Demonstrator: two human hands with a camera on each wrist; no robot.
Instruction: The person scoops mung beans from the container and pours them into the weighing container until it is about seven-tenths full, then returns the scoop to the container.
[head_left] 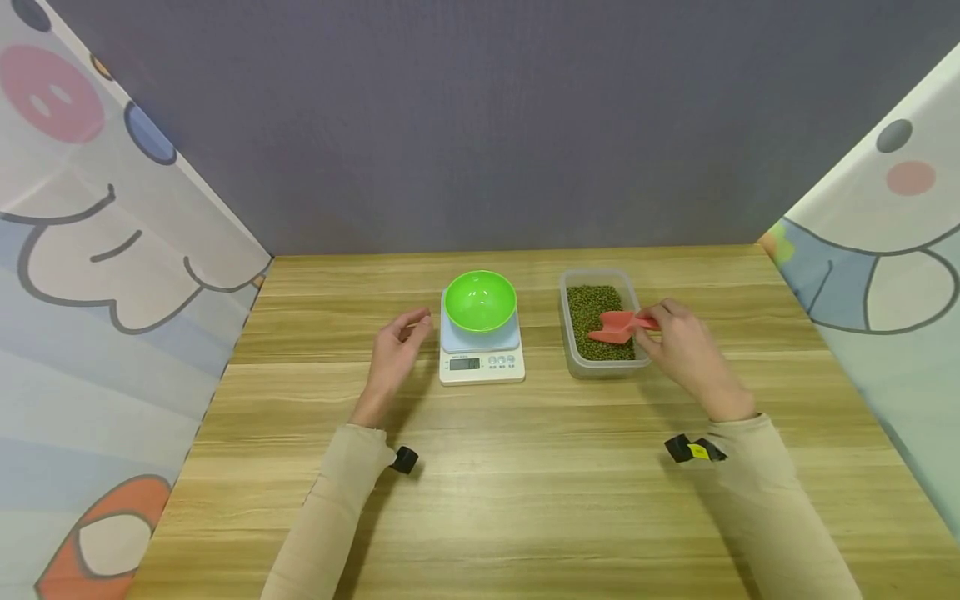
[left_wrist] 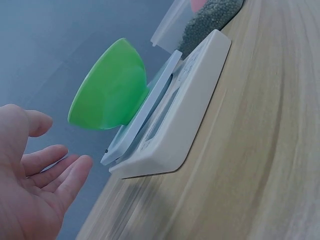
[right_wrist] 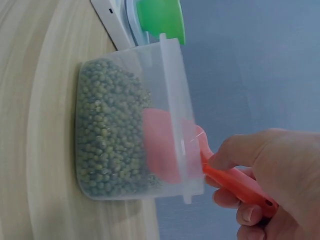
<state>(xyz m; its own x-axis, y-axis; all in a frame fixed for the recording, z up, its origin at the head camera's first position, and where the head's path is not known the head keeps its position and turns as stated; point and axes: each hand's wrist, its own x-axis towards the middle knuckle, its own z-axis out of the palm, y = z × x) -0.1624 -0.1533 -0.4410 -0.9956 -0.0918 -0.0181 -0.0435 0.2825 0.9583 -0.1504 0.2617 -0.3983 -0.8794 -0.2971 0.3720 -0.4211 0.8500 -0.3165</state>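
Note:
My right hand grips the handle of a red scoop. The scoop's blade is inside a clear plastic container, at the surface of the green beans. A bright green bowl sits on the platform of a white kitchen scale. To the left of the scale, my left hand holds nothing. Its fingers are relaxed and slightly bent, apart from the bowl in the left wrist view. The digits on the scale's display are too small to read.
All of this stands on a wood-grain table. A dark grey panel rises behind it. Cartoon-printed sheets flank both sides. The scale and container stand side by side with a gap between them.

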